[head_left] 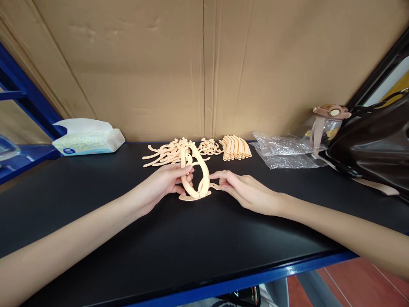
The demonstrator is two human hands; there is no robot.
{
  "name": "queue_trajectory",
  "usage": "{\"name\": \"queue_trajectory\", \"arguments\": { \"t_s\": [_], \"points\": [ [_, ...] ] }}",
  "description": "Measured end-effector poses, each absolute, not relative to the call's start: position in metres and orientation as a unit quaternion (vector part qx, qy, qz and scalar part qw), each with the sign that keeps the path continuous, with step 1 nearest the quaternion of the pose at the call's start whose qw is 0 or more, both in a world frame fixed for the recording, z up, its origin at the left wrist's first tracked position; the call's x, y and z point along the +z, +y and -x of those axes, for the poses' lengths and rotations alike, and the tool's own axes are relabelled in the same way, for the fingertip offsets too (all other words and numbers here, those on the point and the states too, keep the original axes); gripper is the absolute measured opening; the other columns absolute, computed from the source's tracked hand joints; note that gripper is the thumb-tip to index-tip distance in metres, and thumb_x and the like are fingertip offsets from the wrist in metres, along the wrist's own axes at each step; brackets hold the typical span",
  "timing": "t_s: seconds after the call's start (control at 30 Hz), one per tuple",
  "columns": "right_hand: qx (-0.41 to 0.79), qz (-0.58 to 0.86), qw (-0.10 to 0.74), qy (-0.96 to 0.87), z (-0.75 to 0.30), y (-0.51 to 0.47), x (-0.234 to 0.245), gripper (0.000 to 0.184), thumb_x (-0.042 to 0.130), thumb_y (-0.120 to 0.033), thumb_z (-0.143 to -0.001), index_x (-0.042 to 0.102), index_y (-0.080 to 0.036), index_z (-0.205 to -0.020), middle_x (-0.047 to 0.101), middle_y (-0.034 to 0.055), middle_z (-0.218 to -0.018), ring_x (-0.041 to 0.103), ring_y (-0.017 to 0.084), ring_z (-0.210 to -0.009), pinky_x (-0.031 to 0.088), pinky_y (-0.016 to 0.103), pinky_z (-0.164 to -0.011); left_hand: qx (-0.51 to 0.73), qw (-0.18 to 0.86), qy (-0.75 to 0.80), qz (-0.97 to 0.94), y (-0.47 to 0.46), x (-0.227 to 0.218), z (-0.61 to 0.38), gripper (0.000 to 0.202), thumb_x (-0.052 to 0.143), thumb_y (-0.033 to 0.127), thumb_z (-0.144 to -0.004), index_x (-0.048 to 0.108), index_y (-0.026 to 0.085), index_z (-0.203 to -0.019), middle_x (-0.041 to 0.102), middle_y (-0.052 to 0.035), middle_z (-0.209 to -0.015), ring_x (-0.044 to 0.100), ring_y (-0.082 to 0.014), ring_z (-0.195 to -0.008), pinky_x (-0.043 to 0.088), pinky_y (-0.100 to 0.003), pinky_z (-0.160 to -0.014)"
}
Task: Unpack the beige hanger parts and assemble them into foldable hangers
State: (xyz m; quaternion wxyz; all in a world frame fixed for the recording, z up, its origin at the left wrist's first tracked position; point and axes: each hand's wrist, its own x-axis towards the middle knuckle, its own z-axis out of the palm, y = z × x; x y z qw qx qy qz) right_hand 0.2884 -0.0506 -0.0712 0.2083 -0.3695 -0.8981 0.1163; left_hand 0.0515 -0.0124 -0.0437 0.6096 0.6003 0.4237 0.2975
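Observation:
My left hand (174,181) is closed on a cream plastic assembly (205,172), which looks like a folding clothes hanger. Its curved arms form a tall loop that narrows at the top, and a flat curved strip (187,198) shows at its bottom. The left thumb presses on the loop's left side. Just right of the loop, my right hand (243,189) pinches a small wavy cream strip (215,186) between thumb and fingers. The strip's left end reaches behind or against the loop; whether they are joined I cannot tell.
Behind my hands lie a loose pile of curved cream pieces (159,155), small hook-like parts (209,147) and a neat row of arms (236,147). A tissue pack (91,138) stands left. Clear plastic bags (281,151), a bottle (329,123) and a dark bag (373,132) are right.

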Motion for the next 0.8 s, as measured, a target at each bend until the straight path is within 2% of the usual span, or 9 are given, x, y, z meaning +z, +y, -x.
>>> {"name": "queue_trajectory", "arguments": {
  "t_s": [0.1,0.23,0.33,0.4,0.5,0.63,0.73,0.8],
  "points": [
    [0.113,0.395,0.225,-0.883,-0.291,-0.047,-0.073,0.032,0.033,-0.029,-0.098,0.038,-0.021,-0.129,0.062,0.002,-0.089,0.058,0.013,-0.072,0.045,0.026,-0.068,0.305,0.614,0.432,-0.586,-0.004,-0.045,-0.046,0.023,0.062,0.038,-0.081,0.056,0.017,-0.076,0.05,0.0022,-0.067,0.05,-0.0104,-0.06,0.045,-0.025,-0.058],
    [0.105,0.415,0.229,-0.874,-0.292,-0.041,-0.073,0.031,0.039,-0.04,-0.096,0.055,-0.022,-0.116,0.061,-0.0013,-0.077,0.055,0.01,-0.064,0.041,0.023,-0.063,0.308,0.579,0.473,-0.588,0.007,-0.047,-0.04,0.029,0.065,0.044,-0.076,0.058,0.016,-0.08,0.052,0.0012,-0.068,0.049,-0.0105,-0.061,0.042,-0.024,-0.057],
    [0.084,0.425,0.209,-0.877,-0.292,-0.039,-0.072,0.037,0.047,-0.046,-0.092,0.06,-0.024,-0.118,0.059,-0.0002,-0.082,0.055,0.011,-0.067,0.041,0.023,-0.062,0.279,0.528,0.505,-0.623,0.009,-0.046,-0.037,0.036,0.065,0.051,-0.074,0.059,0.016,-0.076,0.051,0.0013,-0.064,0.047,-0.0098,-0.056,0.035,-0.022,-0.049],
    [0.086,0.415,0.201,-0.883,-0.293,-0.038,-0.072,0.033,0.047,-0.043,-0.092,0.063,-0.025,-0.115,0.059,0.0016,-0.09,0.058,0.012,-0.076,0.044,0.024,-0.068,0.26,0.501,0.508,-0.65,0.008,-0.045,-0.037,0.038,0.064,0.054,-0.073,0.059,0.016,-0.073,0.05,0.0018,-0.062,0.043,-0.0087,-0.052,0.03,-0.022,-0.045],
    [0.087,0.401,0.209,-0.888,-0.296,-0.034,-0.074,0.028,0.042,-0.029,-0.096,0.067,-0.025,-0.107,0.059,0.0034,-0.099,0.058,0.014,-0.089,0.046,0.027,-0.077,0.231,0.475,0.504,-0.684,0.007,-0.044,-0.036,0.039,0.062,0.055,-0.073,0.061,0.017,-0.074,0.05,0.0019,-0.061,0.042,-0.0084,-0.05,0.029,-0.021,-0.044],
    [0.059,0.418,0.206,-0.882,-0.299,-0.03,-0.076,0.032,0.038,-0.014,-0.093,0.065,-0.024,-0.107,0.058,0.0047,-0.102,0.057,0.015,-0.094,0.048,0.028,-0.079,0.165,0.442,0.474,-0.743,0.009,-0.045,-0.036,0.04,0.054,0.058,-0.079,0.061,0.018,-0.075,0.049,0.0024,-0.061,0.04,-0.009,-0.049,0.026,-0.021,-0.043],
    [0.038,0.442,0.213,-0.87,-0.297,-0.031,-0.076,0.031,0.036,-0.015,-0.094,0.06,-0.022,-0.112,0.06,0.0051,-0.104,0.057,0.016,-0.095,0.047,0.029,-0.079,0.15,0.388,0.445,-0.793,0.011,-0.047,-0.037,0.038,0.053,0.056,-0.079,0.058,0.019,-0.072,0.05,0.0025,-0.063,0.043,-0.0104,-0.052,0.029,-0.021,-0.046],
    [0.023,0.474,0.221,-0.852,-0.295,-0.033,-0.074,0.023,0.04,-0.024,-0.094,0.057,-0.02,-0.109,0.062,0.0043,-0.098,0.059,0.016,-0.087,0.046,0.029,-0.074,0.159,0.339,0.431,-0.821,0.011,-0.049,-0.037,0.035,0.053,0.054,-0.079,0.058,0.019,-0.077,0.053,0.0019,-0.066,0.049,-0.0125,-0.058,0.035,-0.023,-0.051]
  ]
}}
